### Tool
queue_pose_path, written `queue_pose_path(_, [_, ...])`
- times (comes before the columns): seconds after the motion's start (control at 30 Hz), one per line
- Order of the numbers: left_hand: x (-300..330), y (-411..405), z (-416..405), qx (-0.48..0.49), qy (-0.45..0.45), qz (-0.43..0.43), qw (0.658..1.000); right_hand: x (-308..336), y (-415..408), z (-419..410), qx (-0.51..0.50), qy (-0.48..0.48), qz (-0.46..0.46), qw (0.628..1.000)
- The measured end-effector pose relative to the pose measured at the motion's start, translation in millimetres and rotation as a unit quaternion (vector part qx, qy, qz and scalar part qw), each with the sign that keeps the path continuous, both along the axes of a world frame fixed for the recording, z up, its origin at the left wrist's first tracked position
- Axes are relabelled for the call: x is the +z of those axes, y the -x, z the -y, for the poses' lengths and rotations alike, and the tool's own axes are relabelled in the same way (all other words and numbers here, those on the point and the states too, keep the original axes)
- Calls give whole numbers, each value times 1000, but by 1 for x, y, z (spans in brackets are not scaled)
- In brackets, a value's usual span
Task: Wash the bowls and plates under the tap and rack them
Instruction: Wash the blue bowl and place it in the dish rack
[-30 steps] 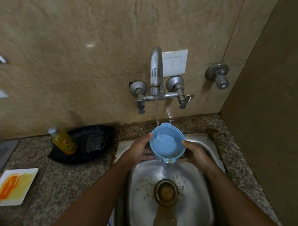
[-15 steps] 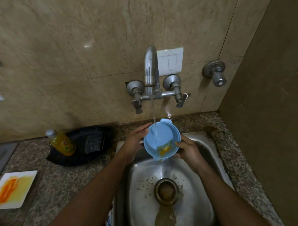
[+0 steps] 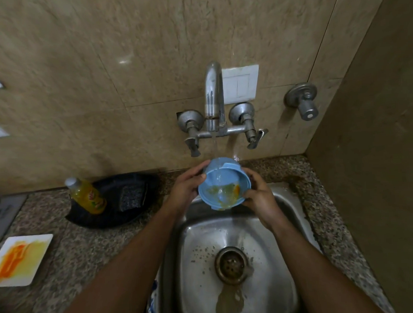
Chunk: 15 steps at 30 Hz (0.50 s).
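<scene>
A light blue bowl (image 3: 223, 184) with small rim handles is held over the steel sink (image 3: 287, 223), tilted toward me. My left hand (image 3: 186, 187) grips its left rim and my right hand (image 3: 258, 194) grips its right rim. Water runs from the wall tap (image 3: 214, 95) into the bowl's upper part. Yellow-orange food residue and murky water lie in the bowl's lower half. A white square plate (image 3: 21, 258) smeared with orange and yellow sauce lies on the counter at the far left.
A black tray (image 3: 114, 213) behind the counter holds a yellow dish-soap bottle (image 3: 87, 195) and a dark scrub sponge (image 3: 130, 196). The sink drain (image 3: 230, 265) has brownish water and food specks around it. A side wall rises at the right; a spare valve (image 3: 303, 100) juts from the back wall.
The bowl has tipped further toward me and moved slightly up under the stream. Orange-yellow residue now shows inside it, where earlier it looked full of clear water.
</scene>
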<state>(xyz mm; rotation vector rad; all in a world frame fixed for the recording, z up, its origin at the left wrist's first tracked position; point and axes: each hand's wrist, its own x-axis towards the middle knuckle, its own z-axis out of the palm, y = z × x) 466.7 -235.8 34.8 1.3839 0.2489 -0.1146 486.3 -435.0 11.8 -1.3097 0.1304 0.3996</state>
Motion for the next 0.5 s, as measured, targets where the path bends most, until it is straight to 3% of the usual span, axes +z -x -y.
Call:
queue_pose_path(0.23, [6,4,1,20,-74,32,997,-6,1,-9,43,-38,-75,995])
queue_pose_path(0.37, [8,8,-2,37,-67,41,996,-11,3,-16,67,-39,-79,994])
queue_pose_path(0.5, [9,9,-6,7,-65,52,997,-8,2,-20,24,-48,-57,997])
